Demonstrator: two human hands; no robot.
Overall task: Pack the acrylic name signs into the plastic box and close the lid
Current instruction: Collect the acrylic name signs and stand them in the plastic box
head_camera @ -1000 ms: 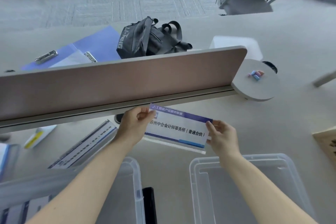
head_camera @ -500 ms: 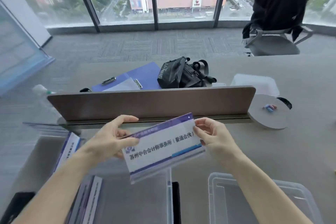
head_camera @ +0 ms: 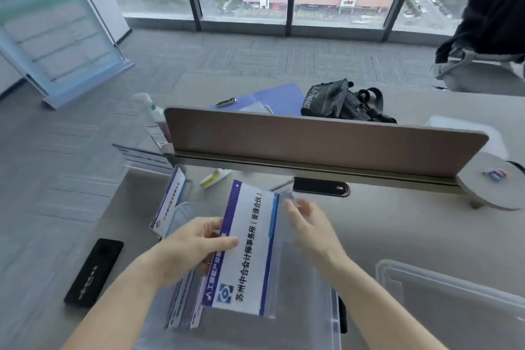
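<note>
A white acrylic name sign (head_camera: 250,253) with purple and blue edges and black print stands on end over the clear plastic box (head_camera: 326,321) at the bottom middle. My left hand (head_camera: 196,247) grips the sign's left edge. My right hand (head_camera: 309,233), blurred, is at the sign's right side with fingers spread; whether it touches the sign is unclear. More signs (head_camera: 181,304) stand on edge inside the box under my left hand. Another sign (head_camera: 169,202) leans upright at the box's far left. The clear lid (head_camera: 454,307) lies flat to the right.
A black phone (head_camera: 93,273) lies left of the box. A brown desk divider (head_camera: 321,148) runs across ahead, with a black oval grommet (head_camera: 321,187) below it. Beyond it are a black bag (head_camera: 341,102) and a blue folder (head_camera: 272,96). A round grey shelf (head_camera: 494,190) sticks out at the right.
The sign has turned from lying across to standing on end and has come down over the box. My right hand has let go of its right edge. The view has swung up and left.
</note>
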